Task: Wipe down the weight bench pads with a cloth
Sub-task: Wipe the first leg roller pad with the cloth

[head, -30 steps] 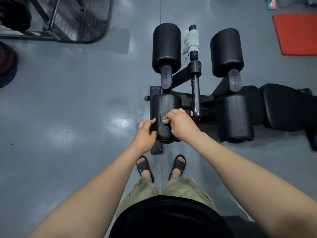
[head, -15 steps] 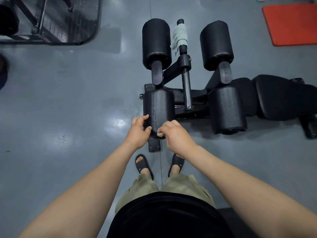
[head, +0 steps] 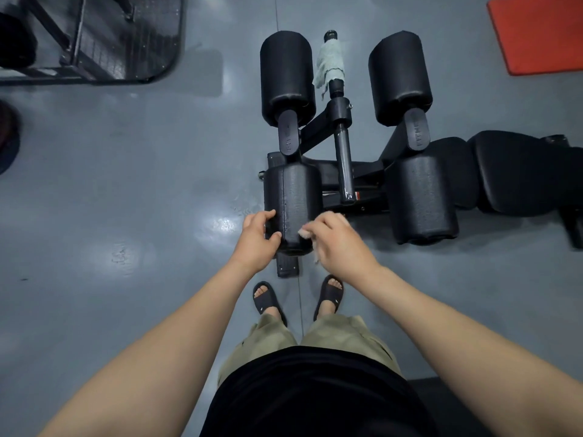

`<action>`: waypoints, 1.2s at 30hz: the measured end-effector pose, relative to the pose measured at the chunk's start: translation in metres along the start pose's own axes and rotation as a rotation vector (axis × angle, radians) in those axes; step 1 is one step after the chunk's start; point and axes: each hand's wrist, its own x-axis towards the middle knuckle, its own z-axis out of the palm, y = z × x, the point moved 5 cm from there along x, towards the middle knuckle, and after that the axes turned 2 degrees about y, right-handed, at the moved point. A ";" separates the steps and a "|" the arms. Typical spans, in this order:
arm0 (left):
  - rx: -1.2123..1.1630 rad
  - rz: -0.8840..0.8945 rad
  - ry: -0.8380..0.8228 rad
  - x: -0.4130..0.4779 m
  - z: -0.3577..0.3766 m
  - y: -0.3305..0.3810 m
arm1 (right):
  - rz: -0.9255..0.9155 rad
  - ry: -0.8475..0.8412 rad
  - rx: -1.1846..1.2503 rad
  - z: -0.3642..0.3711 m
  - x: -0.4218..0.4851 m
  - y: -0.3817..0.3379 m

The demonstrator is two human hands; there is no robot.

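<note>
Cloth (head: pixel 304 233) bunched in right hand (head: pixel 341 245), left hand (head: pixel 255 241) grips roller pad (head: pixel 295 193) beside steel post (head: pixel 344 167).

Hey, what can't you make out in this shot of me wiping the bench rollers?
Head view:
Cloth: mostly hidden inside the right hand.
Bench seat pad: cut off by the right edge.
Roller pad, underside: hidden by the pad itself.
Bracket lettering: too small to read.

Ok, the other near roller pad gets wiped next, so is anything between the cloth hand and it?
Nothing visible blocks it. The right hand, gripping the cloth against the near-left roller pad, has open space across to the near-right roller pad; the steel post sits farther back in the gap.
</note>
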 end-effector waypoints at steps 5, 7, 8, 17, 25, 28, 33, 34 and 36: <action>-0.034 0.005 -0.004 0.002 0.001 0.000 | 0.115 0.101 -0.043 -0.014 0.060 0.000; -0.038 0.000 -0.012 0.003 0.002 0.000 | 0.154 0.138 -0.062 -0.013 0.081 0.000; -0.036 -0.008 -0.013 0.004 0.001 0.000 | 0.169 0.157 -0.067 -0.013 0.092 0.000; 0.002 -0.027 0.027 0.005 -0.001 0.002 | 0.160 -0.004 -0.112 -0.004 0.156 0.013; 0.031 0.009 0.009 0.003 -0.001 -0.005 | 0.051 -0.111 -0.153 0.005 0.151 0.003; -0.002 -0.003 -0.024 0.001 -0.003 -0.004 | 0.057 -0.152 -0.146 0.008 0.141 -0.001; -0.013 0.006 -0.066 0.003 -0.006 -0.006 | 0.058 -0.204 -0.139 0.015 0.121 -0.005; -0.018 0.002 -0.073 0.003 -0.006 -0.007 | 0.053 -0.212 -0.137 0.017 0.116 -0.006; -0.030 0.002 -0.077 0.003 -0.006 -0.007 | 0.039 -0.217 -0.123 0.020 0.106 -0.007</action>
